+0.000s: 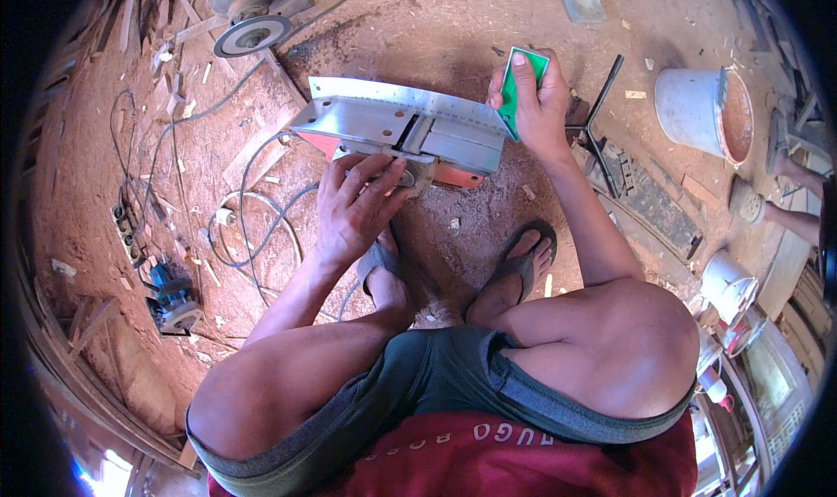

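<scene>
An upturned electric planer (357, 125) is before my feet, its shiny metal sole and cutter slot facing up, with an orange-red body below. My left hand (359, 192) grips its near side with bent fingers, close to a round part. My right hand (540, 96) is closed around the green handle of a try square (510, 105), thumb on top. The square's graduated steel blade runs along the planer's far edge. Whether the blade touches the sole all along I cannot tell.
An angle grinder (251, 35) lies far left; a router-like blue tool (170, 303) is at left, near looped cables (253, 227). A white bucket (693, 109) and black metal bar (602, 139) are at right. Another person's foot (748, 200) shows at far right. Wood scraps and sawdust cover the floor.
</scene>
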Motion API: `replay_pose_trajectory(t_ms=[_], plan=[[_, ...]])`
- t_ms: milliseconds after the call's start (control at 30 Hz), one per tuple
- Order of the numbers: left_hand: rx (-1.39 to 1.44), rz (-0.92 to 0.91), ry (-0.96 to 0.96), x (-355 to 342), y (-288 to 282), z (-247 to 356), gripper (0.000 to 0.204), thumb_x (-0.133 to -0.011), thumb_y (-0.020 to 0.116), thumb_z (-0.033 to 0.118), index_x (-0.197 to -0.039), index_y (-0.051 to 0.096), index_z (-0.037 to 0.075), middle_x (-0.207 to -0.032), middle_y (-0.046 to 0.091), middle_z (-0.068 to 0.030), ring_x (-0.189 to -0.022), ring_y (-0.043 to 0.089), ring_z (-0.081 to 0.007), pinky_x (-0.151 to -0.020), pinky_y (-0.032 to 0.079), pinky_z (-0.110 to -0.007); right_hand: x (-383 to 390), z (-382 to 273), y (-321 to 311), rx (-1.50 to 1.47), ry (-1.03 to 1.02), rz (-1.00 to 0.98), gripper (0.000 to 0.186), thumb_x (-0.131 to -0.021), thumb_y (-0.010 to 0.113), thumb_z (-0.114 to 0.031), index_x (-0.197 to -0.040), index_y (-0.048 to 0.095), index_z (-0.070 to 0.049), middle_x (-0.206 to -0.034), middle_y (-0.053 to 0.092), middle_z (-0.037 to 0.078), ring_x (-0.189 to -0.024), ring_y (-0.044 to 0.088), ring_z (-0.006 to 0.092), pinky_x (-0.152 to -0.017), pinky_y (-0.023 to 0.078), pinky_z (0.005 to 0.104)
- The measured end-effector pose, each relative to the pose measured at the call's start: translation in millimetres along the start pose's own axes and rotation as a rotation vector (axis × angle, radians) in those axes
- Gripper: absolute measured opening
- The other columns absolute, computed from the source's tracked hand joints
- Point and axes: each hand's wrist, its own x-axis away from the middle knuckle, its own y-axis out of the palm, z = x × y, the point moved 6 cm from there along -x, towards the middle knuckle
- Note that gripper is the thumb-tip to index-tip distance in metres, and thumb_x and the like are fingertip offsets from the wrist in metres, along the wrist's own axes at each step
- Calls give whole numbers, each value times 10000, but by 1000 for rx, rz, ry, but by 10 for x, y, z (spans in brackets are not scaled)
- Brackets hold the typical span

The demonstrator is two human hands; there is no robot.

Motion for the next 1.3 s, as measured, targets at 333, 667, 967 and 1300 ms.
replay_pose_trajectory(t_ms=[333,667,967,1300], plan=[[-36,-7,8,3,8,24,508,-750,826,168,-1240,694,146,-1215,624,-15,-1046,592,-260,-859,503,-415,9,-1,-16,22,-2,9,219,-1084,489,-241,-1002,399,-58,-732,614,90,-576,593,130,-536,508,301],[-15,-13,21,18,13,19,536,-752,814,141,-1272,684,167,-1266,620,-10,-1043,593,-263,-858,508,-413,10,21,-50,5,-5,16,230,-1084,489,-256,-1004,411,-56,-721,616,92,-568,592,132,-536,508,303],[-8,-13,21,36,-9,11,515,-756,805,137,-1258,695,158,-1274,619,-15,-1062,588,-264,-871,506,-411,8,6,-9,-9,-6,3,214,-1085,485,-238,-1014,409,-50,-727,614,94,-571,586,134,-540,509,302],[-5,-24,29,21,-8,19,492,-783,786,154,-1265,689,149,-1260,620,-24,-1059,589,-273,-877,512,-417,4,-26,-32,23,1,12,232,-1086,482,-255,-1010,413,-47,-735,615,98,-569,590,142,-545,513,313]])
